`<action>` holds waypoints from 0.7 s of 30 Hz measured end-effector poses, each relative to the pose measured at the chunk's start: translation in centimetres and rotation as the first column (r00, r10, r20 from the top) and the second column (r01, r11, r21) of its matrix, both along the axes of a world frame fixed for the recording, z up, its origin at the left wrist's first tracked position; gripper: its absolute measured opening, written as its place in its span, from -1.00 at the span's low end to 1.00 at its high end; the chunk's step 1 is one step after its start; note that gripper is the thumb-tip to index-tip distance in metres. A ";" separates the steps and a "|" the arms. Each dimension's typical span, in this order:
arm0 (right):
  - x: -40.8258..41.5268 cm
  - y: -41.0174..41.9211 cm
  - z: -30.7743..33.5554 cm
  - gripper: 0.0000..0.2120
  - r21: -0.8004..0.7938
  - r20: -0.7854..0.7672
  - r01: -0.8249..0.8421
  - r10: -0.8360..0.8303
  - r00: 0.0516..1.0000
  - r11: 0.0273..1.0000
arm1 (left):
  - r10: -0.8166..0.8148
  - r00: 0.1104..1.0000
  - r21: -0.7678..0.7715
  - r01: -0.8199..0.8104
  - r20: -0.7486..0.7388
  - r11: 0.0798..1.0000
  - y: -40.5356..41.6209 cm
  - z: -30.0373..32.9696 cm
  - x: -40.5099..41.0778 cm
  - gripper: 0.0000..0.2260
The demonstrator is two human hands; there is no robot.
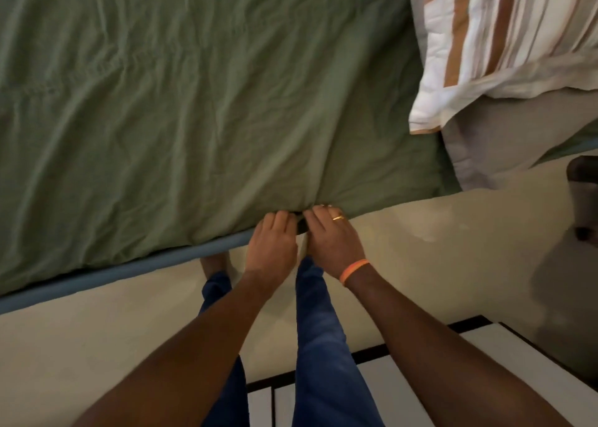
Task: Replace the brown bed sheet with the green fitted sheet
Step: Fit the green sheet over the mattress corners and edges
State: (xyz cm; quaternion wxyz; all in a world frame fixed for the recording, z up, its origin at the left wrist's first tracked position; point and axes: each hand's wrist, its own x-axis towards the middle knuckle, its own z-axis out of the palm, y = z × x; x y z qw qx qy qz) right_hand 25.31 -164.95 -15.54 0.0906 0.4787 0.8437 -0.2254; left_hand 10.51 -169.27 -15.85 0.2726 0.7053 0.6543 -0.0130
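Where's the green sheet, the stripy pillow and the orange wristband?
Green sheet [194,102]: head view, on its wrinkled top.
Pillow [504,38]: head view, on its striped cover.
Wristband [354,270]: head view, on the band round the right wrist.

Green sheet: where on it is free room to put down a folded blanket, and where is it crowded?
The green fitted sheet lies bare across its whole left and middle, from the near blue edge up to the top of the view. It is crowded at the right, where the striped pillow lies, and at the near edge, where the left hand and right hand grip the hem.
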 end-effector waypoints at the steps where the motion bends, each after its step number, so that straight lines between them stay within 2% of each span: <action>1: -0.5 0.5 0.5 -0.62 -0.083 0.019 0.015 -0.013 1.000 0.996 | 0.034 0.999 -0.063 -0.035 -0.023 0.997 0.2 -0.3 0.5 -0.65; 4: -1.4 3.8 1.3 -0.70 -0.309 0.171 0.000 0.056 0.984 0.951 | 0.082 0.994 -0.306 -0.100 -0.071 0.947 2.6 -1.0 2.5 -0.64; 7: -2.5 7.1 1.0 -0.70 -0.462 0.287 -0.036 0.187 0.939 0.886 | 0.021 1.000 -0.466 -0.021 -0.006 0.884 5.7 -1.7 2.5 -0.63; 10: -3.4 8.9 0.2 -0.64 -0.598 0.327 -0.033 0.282 0.902 0.801 | -0.023 0.999 -0.686 0.046 0.042 0.727 7.6 -2.4 1.7 -0.53; 12: -3.3 9.0 0.3 -0.63 -0.639 0.307 -0.051 0.315 0.898 0.768 | 0.002 0.997 -0.766 0.058 0.077 0.640 7.9 -2.6 1.5 -0.55; 13: -2.9 8.8 0.7 -0.64 -0.635 0.286 -0.074 0.323 0.902 0.769 | 0.011 0.996 -0.771 0.065 0.092 0.634 7.9 -2.5 1.4 -0.56; 15: -1.7 8.3 1.3 -0.69 -0.578 0.215 -0.139 0.314 0.925 0.804 | 0.034 0.991 -0.693 0.065 0.128 0.717 7.4 -2.1 1.6 -0.60; 17: 0.0 7.0 1.4 -0.76 -0.471 0.097 -0.187 0.261 0.960 0.862 | 0.084 0.992 -0.526 -0.020 0.098 0.851 6.0 -1.5 2.0 -0.58; 19: 2.1 5.5 1.3 -0.75 -0.324 -0.057 -0.198 0.190 0.980 0.925 | 0.173 0.983 -0.361 -0.138 0.067 0.922 4.2 -0.6 2.5 -0.50; 21: 4.7 4.1 1.1 -0.70 -0.134 -0.187 -0.131 0.105 0.977 0.982 | 0.181 0.977 -0.166 -0.160 0.115 0.973 2.3 -0.1 2.5 -0.53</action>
